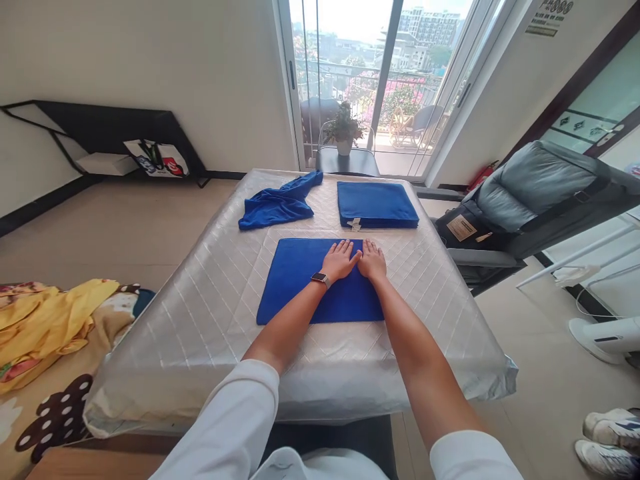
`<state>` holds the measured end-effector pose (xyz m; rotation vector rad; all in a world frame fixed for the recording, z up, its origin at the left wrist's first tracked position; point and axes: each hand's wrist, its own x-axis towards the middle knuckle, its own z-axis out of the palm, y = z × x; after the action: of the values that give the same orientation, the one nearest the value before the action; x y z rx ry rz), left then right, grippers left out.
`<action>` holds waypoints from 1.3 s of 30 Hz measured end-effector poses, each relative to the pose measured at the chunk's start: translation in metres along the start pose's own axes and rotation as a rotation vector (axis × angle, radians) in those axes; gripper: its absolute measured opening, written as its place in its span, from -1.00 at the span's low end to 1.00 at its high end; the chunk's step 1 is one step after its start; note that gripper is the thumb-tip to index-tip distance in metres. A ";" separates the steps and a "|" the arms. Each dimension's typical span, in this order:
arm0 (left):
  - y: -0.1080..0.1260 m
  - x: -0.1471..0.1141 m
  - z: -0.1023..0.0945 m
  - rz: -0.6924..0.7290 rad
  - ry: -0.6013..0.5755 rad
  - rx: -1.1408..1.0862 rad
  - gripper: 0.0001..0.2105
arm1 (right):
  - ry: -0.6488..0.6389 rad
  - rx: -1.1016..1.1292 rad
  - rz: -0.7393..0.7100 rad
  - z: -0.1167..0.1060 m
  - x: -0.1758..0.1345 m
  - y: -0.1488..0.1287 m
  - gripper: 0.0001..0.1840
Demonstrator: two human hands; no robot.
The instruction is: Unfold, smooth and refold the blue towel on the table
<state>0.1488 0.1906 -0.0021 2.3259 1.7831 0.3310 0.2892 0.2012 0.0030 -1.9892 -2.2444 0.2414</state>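
A blue cloth [305, 283] lies spread flat as a rectangle on the table in front of me. My left hand [341, 260] rests palm down on its upper right part, fingers stretched out, a watch on the wrist. Beside it my right hand [373, 259] lies flat at the cloth's upper right corner, its thumb meeting the left hand's thumb. Behind them on the right is a neat stack of folded blue cloths [377, 201] with a white tag at its front edge. A crumpled blue cloth [280, 203] lies at the far left of the table.
A silvery quilted cover [210, 313] drapes the table. A grey armchair [540, 187] stands to the right, and a bed with yellow fabric [65, 313] to the left. Beyond the table, a potted plant [344, 130] sits before the glass door. White shoes [610, 440] lie at lower right.
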 end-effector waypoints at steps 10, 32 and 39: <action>-0.138 -0.042 -0.038 -0.340 0.061 0.101 -0.24 | -0.015 0.032 0.023 0.001 0.002 -0.001 -0.29; -0.147 -0.051 -0.044 -0.373 0.082 0.114 -0.28 | -0.003 0.026 0.019 0.002 0.003 0.001 -0.30; -0.123 -0.034 -0.050 -0.425 0.078 0.168 -0.18 | -0.007 0.042 0.015 0.002 0.004 0.000 -0.29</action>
<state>0.0117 0.1902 0.0085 1.9778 2.3577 0.2122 0.2881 0.2047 0.0006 -1.9881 -2.2100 0.2949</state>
